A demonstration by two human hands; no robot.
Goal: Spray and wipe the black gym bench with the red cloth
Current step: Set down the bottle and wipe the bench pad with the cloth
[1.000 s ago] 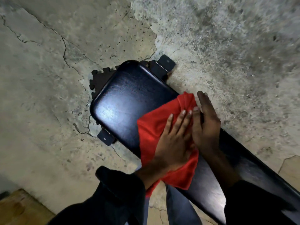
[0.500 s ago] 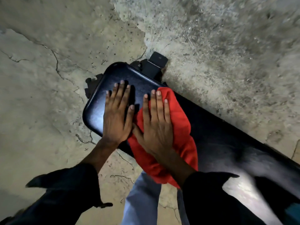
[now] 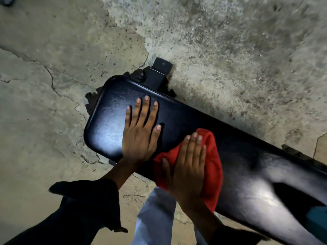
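Note:
The black gym bench [image 3: 191, 119] runs from the middle left down to the lower right, its padded top shiny with light patches. My left hand [image 3: 141, 131] lies flat on the bare pad near its rounded end, fingers straight and spread. Just right of it, my right hand [image 3: 190, 167] presses flat on the red cloth [image 3: 213, 167], which is bunched on the pad's near edge. No spray bottle is in view.
Cracked, rough concrete floor [image 3: 62, 71] surrounds the bench. A black metal bracket [image 3: 159, 71] of the frame sticks out behind the pad's end. My light trouser legs [image 3: 155, 218] stand at the bench's near side. Something teal [image 3: 316, 218] shows at the lower right edge.
Both hands were on the cloth a second ago. My left hand then moved off onto the bare pad. My right hand has since slid the cloth toward me and rightward along the bench.

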